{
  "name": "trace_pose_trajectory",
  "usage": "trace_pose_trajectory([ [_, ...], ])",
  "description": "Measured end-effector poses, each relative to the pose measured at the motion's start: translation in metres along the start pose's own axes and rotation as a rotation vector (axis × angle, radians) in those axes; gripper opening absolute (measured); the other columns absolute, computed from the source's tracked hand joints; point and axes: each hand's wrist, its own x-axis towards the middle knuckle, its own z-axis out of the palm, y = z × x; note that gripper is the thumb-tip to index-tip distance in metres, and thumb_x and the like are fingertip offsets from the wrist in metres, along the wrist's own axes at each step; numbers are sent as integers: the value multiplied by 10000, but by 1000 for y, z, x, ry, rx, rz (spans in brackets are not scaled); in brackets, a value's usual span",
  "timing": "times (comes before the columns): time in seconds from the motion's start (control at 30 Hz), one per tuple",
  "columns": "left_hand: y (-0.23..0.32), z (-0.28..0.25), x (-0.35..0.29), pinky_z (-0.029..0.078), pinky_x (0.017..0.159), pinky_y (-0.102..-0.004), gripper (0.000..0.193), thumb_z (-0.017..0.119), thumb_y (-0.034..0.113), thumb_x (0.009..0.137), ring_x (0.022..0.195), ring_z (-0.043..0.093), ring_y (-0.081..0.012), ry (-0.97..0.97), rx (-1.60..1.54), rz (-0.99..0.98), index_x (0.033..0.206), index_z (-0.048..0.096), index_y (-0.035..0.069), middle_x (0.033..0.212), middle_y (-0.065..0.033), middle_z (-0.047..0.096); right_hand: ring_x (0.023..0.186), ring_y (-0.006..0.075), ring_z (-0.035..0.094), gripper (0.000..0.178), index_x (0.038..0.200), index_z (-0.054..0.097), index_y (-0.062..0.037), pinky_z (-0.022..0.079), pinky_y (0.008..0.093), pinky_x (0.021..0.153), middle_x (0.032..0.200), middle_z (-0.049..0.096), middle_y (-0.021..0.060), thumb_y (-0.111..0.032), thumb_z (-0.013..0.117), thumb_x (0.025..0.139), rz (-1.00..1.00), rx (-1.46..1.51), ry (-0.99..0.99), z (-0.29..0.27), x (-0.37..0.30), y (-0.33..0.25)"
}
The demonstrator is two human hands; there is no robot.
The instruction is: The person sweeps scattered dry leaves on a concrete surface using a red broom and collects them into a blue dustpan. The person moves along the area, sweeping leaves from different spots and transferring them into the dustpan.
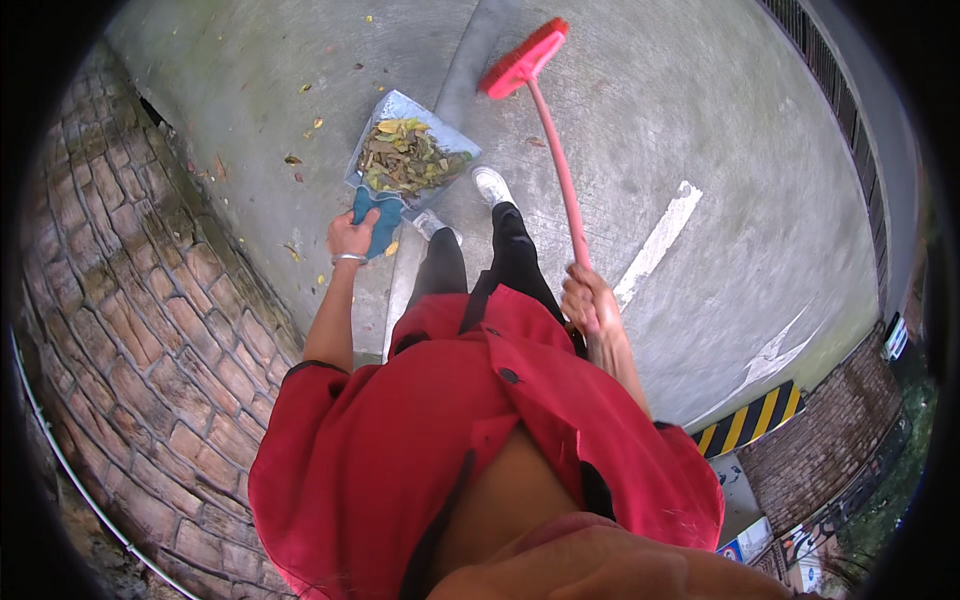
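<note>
My left hand (350, 236) is closed on a teal cloth-like piece (384, 222) at the near end of a grey-blue dustpan (455, 140). Whether a handle lies under that piece is hidden. A heap of yellow, green and brown leaves (405, 160) fills much of the pan. In my right hand (592, 300) is the pink handle of a broom (556, 150), with the fingers wrapped round its near end. The broom's red-bristled head is at the far end, beyond the pan and to its right, apart from it.
Loose leaves (292, 159) dot the grey concrete floor (680, 120). A stone-block surface (150, 320) borders it on the left. At right are a dark grating (835, 90) and a yellow-black striped barrier (752, 418). My white shoes (491, 186) stand close to the dustpan.
</note>
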Motion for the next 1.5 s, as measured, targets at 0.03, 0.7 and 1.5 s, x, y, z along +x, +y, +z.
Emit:
trace_pose_trajectory([
  [0.03, 3, 1, 0, 448, 599, -433, 435, 693, 472, 668, 623, 602, -348, -26, -1, 3, 710, 655, 41, 633, -172, 611, 306, 31, 261, 241, 714, 374, -119, 248, 193, 270, 484, 301, -64, -163, 439, 942, -13, 15, -21, 0, 19, -4],
  [0.7, 79, 40, 23, 477, 708, -464, 400, 637, 472, 682, 771, 614, -383, -58, 365, 177, 764, 682, 83, 778, -190, 648, 306, 60, 291, 213, 738, 417, -81, 245, 228, 272, 475, 323, -31, -162, 528, 900, -116, -178, 288, -66, -80, -6],
  [1.5, 165, 122, 38, 386, 878, -418, 336, 632, 389, 739, 845, 614, -274, -151, 684, 548, 731, 682, 57, 766, -145, 662, 320, 88, 341, 106, 780, 426, -61, 258, 239, 297, 473, 382, -4, -23, 521, 806, -19, -529, 214, -55, -66, 14],
])
